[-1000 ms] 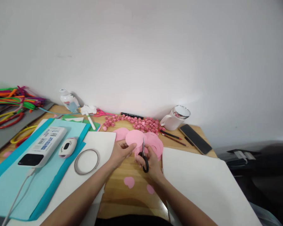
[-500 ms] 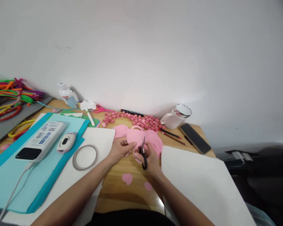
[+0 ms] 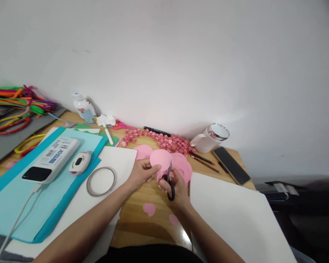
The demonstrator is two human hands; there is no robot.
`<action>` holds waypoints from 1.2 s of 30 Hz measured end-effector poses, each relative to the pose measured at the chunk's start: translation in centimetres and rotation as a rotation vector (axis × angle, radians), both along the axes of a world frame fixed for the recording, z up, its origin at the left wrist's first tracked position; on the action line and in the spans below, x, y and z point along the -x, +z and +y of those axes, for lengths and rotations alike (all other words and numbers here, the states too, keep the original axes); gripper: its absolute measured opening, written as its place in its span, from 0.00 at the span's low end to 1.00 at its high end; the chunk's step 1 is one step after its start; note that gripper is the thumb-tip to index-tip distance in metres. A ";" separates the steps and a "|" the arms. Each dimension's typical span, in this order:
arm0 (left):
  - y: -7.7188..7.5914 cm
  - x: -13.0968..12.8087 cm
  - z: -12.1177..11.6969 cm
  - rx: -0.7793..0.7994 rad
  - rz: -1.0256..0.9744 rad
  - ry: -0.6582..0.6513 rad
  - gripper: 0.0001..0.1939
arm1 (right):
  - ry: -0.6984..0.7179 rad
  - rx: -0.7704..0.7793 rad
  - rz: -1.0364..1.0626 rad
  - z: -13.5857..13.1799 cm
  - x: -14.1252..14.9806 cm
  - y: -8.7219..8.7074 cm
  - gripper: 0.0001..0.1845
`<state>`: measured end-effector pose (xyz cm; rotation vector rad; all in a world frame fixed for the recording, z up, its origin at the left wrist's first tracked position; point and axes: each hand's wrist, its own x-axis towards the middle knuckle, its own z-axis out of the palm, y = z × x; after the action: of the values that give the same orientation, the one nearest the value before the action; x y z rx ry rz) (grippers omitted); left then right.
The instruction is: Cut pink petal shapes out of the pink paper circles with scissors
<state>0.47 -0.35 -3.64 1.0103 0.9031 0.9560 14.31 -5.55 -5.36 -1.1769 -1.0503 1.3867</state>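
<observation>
My left hand [image 3: 144, 172] pinches a round pink paper disc [image 3: 160, 159] between thumb and fingers, holding it up over the table. Black-handled scissors [image 3: 170, 182] are in my right hand [image 3: 178, 188], fingers through the loops, with the blades pointing up at the disc's right edge. Whether the blades bite into the paper I cannot tell. More pink paper circles [image 3: 185, 166] lie overlapped behind both hands. Small pink paper scraps [image 3: 149, 209] rest on the wooden table below. Several little rolled pink paper pieces [image 3: 178, 144] are heaped near the wall.
A white mug [image 3: 210, 138], a phone [image 3: 231, 165] and pencils [image 3: 205, 160] stand or lie at the right. White sheets [image 3: 230, 212] flank my arms. On the left are a tape roll [image 3: 88, 182], a white power bank [image 3: 52, 160] on blue paper, a bottle [image 3: 84, 107] and pipe cleaners [image 3: 13, 100].
The view has shifted slightly, so most things sit a little further right. The curled pink strip above the disc no longer shows. Both hands keep their holds.
</observation>
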 end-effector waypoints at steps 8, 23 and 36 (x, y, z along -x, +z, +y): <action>0.5 0.0 0.0 -0.009 -0.005 0.032 0.16 | -0.027 0.046 0.024 -0.2 0.3 0.1 0.18; 0.9 -0.1 -0.4 -0.020 0.159 0.052 0.18 | 0.035 0.016 -0.018 -0.6 0.3 0.3 0.25; 1.6 -0.1 -0.4 -0.014 0.150 0.057 0.20 | 0.018 0.027 -0.019 -0.3 0.2 0.4 0.24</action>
<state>0.61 -0.78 -2.05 1.0840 1.0565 0.9443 14.14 -5.87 -4.97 -1.2054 -1.0610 1.4102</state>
